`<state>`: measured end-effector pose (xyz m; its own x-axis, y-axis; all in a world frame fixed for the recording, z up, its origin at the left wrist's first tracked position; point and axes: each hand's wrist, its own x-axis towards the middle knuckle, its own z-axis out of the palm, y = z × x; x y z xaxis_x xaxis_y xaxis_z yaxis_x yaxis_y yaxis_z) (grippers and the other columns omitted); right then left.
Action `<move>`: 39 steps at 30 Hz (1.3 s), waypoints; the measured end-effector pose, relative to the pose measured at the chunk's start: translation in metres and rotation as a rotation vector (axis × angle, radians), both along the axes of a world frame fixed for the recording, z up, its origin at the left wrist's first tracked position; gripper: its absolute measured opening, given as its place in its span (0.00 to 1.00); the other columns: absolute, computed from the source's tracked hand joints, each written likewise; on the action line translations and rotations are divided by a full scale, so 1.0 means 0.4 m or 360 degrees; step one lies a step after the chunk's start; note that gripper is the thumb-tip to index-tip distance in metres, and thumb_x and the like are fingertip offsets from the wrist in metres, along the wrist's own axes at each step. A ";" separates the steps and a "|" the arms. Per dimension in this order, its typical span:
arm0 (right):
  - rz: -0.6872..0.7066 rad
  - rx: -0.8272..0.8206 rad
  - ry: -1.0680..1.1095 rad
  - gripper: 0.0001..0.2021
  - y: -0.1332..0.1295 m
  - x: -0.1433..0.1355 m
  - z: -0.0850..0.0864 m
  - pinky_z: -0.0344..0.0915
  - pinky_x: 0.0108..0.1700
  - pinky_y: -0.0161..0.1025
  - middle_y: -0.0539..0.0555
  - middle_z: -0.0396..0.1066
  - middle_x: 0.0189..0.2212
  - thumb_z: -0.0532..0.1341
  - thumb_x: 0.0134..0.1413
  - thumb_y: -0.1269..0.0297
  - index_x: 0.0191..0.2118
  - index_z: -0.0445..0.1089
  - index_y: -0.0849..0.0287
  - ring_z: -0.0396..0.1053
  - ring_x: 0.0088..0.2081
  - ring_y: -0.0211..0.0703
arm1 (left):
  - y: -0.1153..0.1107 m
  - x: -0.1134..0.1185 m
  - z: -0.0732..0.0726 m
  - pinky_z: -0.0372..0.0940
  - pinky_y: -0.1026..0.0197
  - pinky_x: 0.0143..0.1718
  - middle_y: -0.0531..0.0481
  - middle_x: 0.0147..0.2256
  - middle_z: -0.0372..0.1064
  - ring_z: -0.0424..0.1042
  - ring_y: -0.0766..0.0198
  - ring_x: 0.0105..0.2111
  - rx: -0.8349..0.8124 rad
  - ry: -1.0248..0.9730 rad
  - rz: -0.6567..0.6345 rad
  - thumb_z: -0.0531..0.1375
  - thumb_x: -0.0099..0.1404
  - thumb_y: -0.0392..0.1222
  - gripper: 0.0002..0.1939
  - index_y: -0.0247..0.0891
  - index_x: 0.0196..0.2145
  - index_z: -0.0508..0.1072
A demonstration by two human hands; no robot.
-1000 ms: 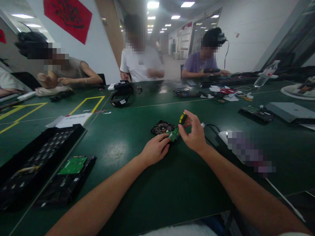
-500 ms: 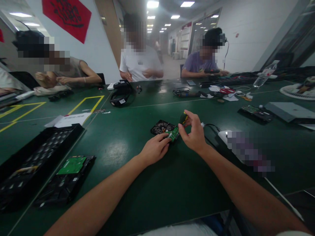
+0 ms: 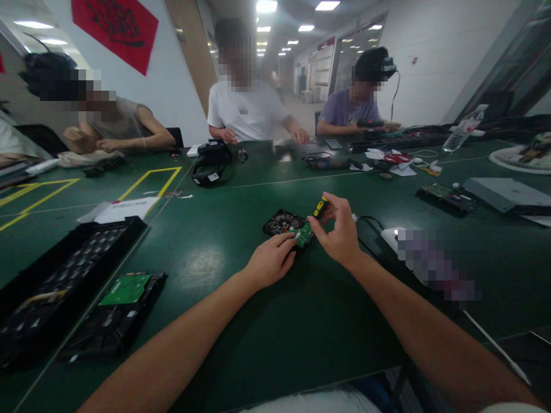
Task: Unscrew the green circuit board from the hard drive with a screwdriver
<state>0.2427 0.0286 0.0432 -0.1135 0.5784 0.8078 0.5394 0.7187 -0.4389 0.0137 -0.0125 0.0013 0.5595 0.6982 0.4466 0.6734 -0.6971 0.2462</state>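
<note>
A hard drive (image 3: 282, 219) with a green circuit board (image 3: 304, 234) on its near side lies on the green table in front of me. My left hand (image 3: 270, 261) rests at the drive's near edge, its fingers closed on the drive and the board. Between the thumb and fingers of my right hand (image 3: 338, 229) is a black and yellow screwdriver (image 3: 319, 207), tilted over the board. The screwdriver's tip is too small to make out, so whether it touches a screw is unclear.
At left lie a second drive (image 3: 114, 312) and a long black tray (image 3: 64, 287). A power strip (image 3: 426, 261) with cables sits at right, near another drive (image 3: 447, 198) and a grey metal box (image 3: 510, 195). Three people sit across the table (image 3: 224, 212).
The screwdriver has turned in my right hand, so more yellow shows on its handle. My left hand has stayed on the drive. A person opposite has stretched a hand over the table.
</note>
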 end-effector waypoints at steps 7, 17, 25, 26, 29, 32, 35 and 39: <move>0.0079 -0.0053 0.0025 0.31 0.003 -0.001 -0.006 0.79 0.48 0.52 0.62 0.66 0.58 0.62 0.66 0.63 0.70 0.53 0.50 0.75 0.42 0.47 | 0.001 0.000 -0.003 0.71 0.45 0.61 0.38 0.60 0.68 0.71 0.50 0.60 0.0004 -0.0023 -0.0027 0.56 0.74 0.40 0.18 0.39 0.60 0.71; 0.0043 -0.0013 -0.0005 0.30 0.001 0.000 -0.002 0.80 0.45 0.53 0.60 0.67 0.56 0.64 0.65 0.61 0.69 0.56 0.48 0.74 0.44 0.49 | 0.000 -0.004 0.000 0.72 0.44 0.59 0.38 0.60 0.68 0.72 0.50 0.59 0.0031 -0.0002 -0.0043 0.54 0.76 0.40 0.17 0.41 0.59 0.72; 0.0029 -0.0021 0.0004 0.33 0.008 0.002 -0.013 0.81 0.43 0.53 0.61 0.67 0.57 0.64 0.63 0.63 0.70 0.54 0.48 0.75 0.41 0.48 | -0.003 -0.002 0.006 0.73 0.45 0.58 0.38 0.60 0.68 0.72 0.50 0.59 0.0043 0.0040 -0.0027 0.54 0.76 0.41 0.16 0.41 0.58 0.72; 0.0012 -0.0008 -0.0004 0.33 0.009 0.003 -0.012 0.80 0.41 0.52 0.60 0.67 0.56 0.66 0.62 0.62 0.69 0.55 0.48 0.74 0.40 0.48 | -0.004 -0.002 0.006 0.73 0.45 0.58 0.38 0.61 0.68 0.72 0.50 0.59 0.0042 0.0041 -0.0027 0.54 0.76 0.41 0.16 0.40 0.57 0.72; -0.0007 0.0016 -0.0024 0.33 0.006 0.005 -0.007 0.79 0.39 0.51 0.59 0.68 0.54 0.67 0.61 0.61 0.68 0.57 0.47 0.73 0.40 0.48 | -0.004 -0.002 0.004 0.73 0.44 0.58 0.37 0.61 0.69 0.72 0.49 0.59 0.0041 0.0033 -0.0025 0.54 0.76 0.41 0.15 0.39 0.57 0.73; 0.0007 0.0010 -0.0038 0.32 0.002 0.004 0.000 0.79 0.41 0.52 0.59 0.67 0.54 0.65 0.63 0.62 0.69 0.56 0.47 0.73 0.41 0.48 | -0.002 -0.001 0.002 0.73 0.44 0.58 0.38 0.61 0.70 0.73 0.50 0.58 0.0040 0.0020 -0.0015 0.55 0.75 0.40 0.14 0.40 0.55 0.73; 0.0034 0.0008 -0.0040 0.31 -0.001 0.002 0.002 0.80 0.44 0.53 0.60 0.67 0.56 0.63 0.64 0.64 0.70 0.55 0.48 0.74 0.44 0.50 | -0.002 0.001 0.002 0.73 0.44 0.59 0.39 0.60 0.70 0.73 0.50 0.58 0.0018 0.0002 0.0003 0.55 0.75 0.40 0.14 0.40 0.55 0.72; 0.0086 -0.0018 -0.0017 0.32 0.001 0.000 -0.003 0.80 0.46 0.54 0.62 0.66 0.58 0.62 0.64 0.66 0.71 0.53 0.49 0.74 0.47 0.52 | -0.002 0.004 0.002 0.72 0.45 0.60 0.39 0.59 0.71 0.73 0.50 0.59 -0.0028 -0.0033 0.0031 0.56 0.74 0.40 0.16 0.39 0.58 0.70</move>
<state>0.2427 0.0288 0.0422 -0.1537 0.5803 0.7998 0.5045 0.7421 -0.4414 0.0153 -0.0133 0.0020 0.5365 0.7167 0.4455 0.6815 -0.6793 0.2722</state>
